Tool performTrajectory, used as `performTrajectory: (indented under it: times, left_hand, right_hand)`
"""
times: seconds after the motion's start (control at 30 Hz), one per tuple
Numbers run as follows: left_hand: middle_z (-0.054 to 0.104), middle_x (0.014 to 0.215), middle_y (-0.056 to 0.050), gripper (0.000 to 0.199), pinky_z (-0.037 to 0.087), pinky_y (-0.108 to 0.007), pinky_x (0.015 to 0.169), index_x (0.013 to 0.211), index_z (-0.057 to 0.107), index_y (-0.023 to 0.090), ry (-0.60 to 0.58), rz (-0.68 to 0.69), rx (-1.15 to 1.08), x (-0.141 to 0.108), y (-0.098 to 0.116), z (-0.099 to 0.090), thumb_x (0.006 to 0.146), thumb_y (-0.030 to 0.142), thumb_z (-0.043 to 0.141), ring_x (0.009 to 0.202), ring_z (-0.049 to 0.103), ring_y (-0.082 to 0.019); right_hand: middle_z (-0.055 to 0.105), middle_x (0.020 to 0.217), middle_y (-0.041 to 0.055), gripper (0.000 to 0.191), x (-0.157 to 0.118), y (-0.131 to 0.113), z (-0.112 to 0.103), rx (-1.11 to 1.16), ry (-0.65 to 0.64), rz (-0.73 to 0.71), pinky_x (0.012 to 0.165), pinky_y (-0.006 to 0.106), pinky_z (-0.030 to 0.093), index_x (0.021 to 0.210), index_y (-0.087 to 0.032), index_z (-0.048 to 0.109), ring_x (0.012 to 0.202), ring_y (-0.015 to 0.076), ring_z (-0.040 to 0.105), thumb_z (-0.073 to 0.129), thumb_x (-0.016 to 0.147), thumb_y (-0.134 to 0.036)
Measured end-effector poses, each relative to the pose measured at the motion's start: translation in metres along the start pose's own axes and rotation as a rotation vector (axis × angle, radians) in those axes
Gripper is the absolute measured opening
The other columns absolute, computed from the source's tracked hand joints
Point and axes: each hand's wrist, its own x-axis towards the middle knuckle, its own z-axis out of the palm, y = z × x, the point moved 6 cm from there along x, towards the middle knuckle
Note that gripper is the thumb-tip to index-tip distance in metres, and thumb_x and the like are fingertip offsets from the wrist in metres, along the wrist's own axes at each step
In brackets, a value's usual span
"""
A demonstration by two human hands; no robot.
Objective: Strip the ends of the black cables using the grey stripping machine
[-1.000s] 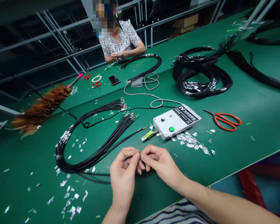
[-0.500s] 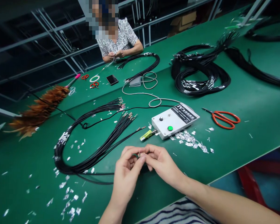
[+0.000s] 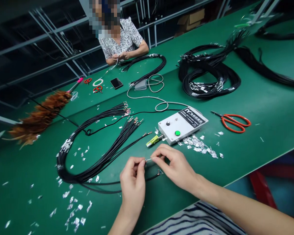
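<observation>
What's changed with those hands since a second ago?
The right hand has moved rightward, away from the left hand; a thin pale strand now shows pinched between them. A dark cable end has come into sight below. The white box, orange scissors and looped black cables stayed put.

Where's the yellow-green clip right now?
In the head view, the yellow-green clip is near the middle of the picture, at the left end of the white control box, just beyond the right hand.
</observation>
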Motion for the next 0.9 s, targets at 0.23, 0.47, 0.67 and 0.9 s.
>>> performTrajectory:
  times: [0.23, 0.47, 0.67, 0.9]
  left_hand:
    - [0.061, 0.071, -0.001, 0.015, 0.044, -0.022, 0.059, 0.079, 0.063, 0.018, -0.037, 0.064, 0.035, 0.007, 0.002, 0.003, 0.089, 0.028, 0.057, 0.063, 0.057, -0.013]
    - [0.059, 0.066, 0.000, 0.016, 0.043, -0.021, 0.055, 0.077, 0.062, 0.018, -0.118, 0.052, -0.044, 0.014, -0.006, 0.009, 0.087, 0.028, 0.058, 0.059, 0.055, -0.013]
    - [0.054, 0.061, 0.002, 0.020, 0.037, -0.019, 0.048, 0.075, 0.057, 0.017, -0.032, -0.078, -0.066, 0.028, -0.019, 0.007, 0.083, 0.035, 0.059, 0.052, 0.049, -0.010]
    - [0.055, 0.061, 0.003, 0.018, 0.035, -0.020, 0.048, 0.074, 0.056, 0.019, -0.027, -0.058, -0.022, 0.042, -0.023, 0.016, 0.082, 0.035, 0.058, 0.052, 0.050, -0.011]
  right_hand:
    - [0.069, 0.092, 0.0054, 0.024, 0.007, -0.029, -0.003, -0.625, -0.009, -0.530, 0.070, 0.032, 0.032, 0.095, -0.017, 0.068, 0.081, 0.0175, 0.059, 0.050, 0.102, -0.030]
    - [0.071, 0.081, 0.0006, 0.028, 0.018, -0.026, -0.003, -0.726, -0.115, -0.742, 0.070, 0.032, 0.027, 0.084, -0.019, 0.070, 0.078, 0.0154, 0.056, 0.048, 0.102, -0.019]
    - [0.071, 0.100, 0.0041, 0.005, 0.046, -0.005, -0.012, -1.025, -0.123, -0.536, 0.078, 0.035, 0.026, 0.095, -0.018, 0.069, 0.096, 0.0216, 0.055, 0.067, 0.092, -0.021]
    - [0.070, 0.096, 0.0061, 0.008, 0.054, 0.002, -0.004, -1.152, -0.178, -0.509, 0.081, 0.037, 0.025, 0.095, -0.017, 0.069, 0.095, 0.0231, 0.053, 0.061, 0.095, -0.017]
